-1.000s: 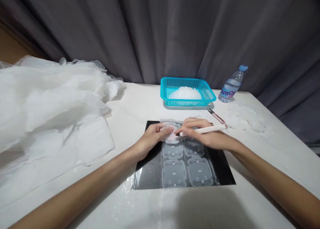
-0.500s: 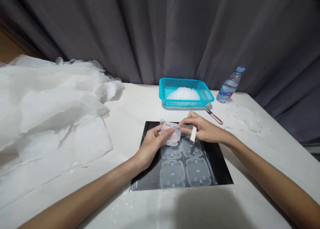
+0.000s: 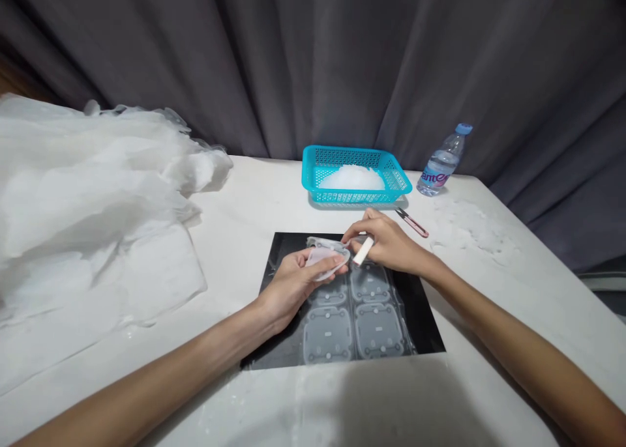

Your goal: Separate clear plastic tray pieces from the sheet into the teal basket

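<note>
The left hand (image 3: pixel 299 279) has its fingers clamped on one translucent, rounded-square plastic piece (image 3: pixel 319 258), above one black rectangular mat (image 3: pixel 428 330). The right hand (image 3: pixel 390 244) is just beside, with fingers closed around one slim white stick (image 3: pixel 363 251); whether its fingertips also pinch the piece, I cannot tell. Four similar greyish panels (image 3: pixel 327 335) show on the mat, two partly covered. Behind, on the white bench (image 3: pixel 254 199), are one turquoise perforated plastic basket (image 3: pixel 357 195), one pair of pink-handled snips (image 3: pixel 415 225), and one clear bottle (image 3: pixel 437 172), its label readable as "ante".
</note>
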